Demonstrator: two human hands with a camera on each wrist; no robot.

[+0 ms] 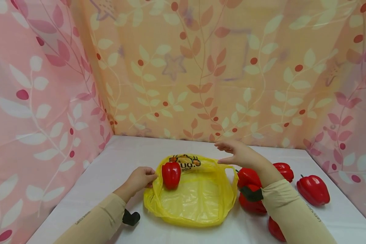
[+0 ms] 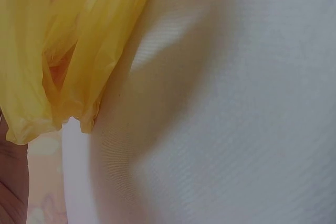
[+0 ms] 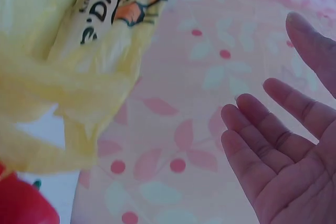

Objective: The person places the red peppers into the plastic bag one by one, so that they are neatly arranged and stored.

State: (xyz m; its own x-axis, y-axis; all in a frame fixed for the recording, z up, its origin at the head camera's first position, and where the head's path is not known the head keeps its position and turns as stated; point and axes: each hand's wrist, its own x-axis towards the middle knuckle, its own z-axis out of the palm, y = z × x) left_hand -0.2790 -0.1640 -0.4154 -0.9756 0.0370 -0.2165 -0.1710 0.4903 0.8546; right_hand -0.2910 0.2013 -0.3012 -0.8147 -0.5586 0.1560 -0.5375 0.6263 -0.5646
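A yellow plastic bag (image 1: 195, 198) lies spread open on the white table (image 1: 116, 159), with one red bell pepper (image 1: 171, 174) inside near its left rim. My left hand (image 1: 140, 179) pinches the bag's left edge with curled fingers; the yellow plastic (image 2: 58, 61) fills the left wrist view. My right hand (image 1: 239, 154) hovers above the bag's far right handle with straight fingers and holds nothing. The right wrist view shows that bare palm (image 3: 294, 145) beside the printed yellow bag (image 3: 79, 51).
Several red bell peppers lie on the table right of the bag: one (image 1: 313, 189) far right, one (image 1: 283, 169) behind my right forearm, others (image 1: 251, 193) under it. Floral curtains (image 1: 201, 67) wall in the table on three sides.
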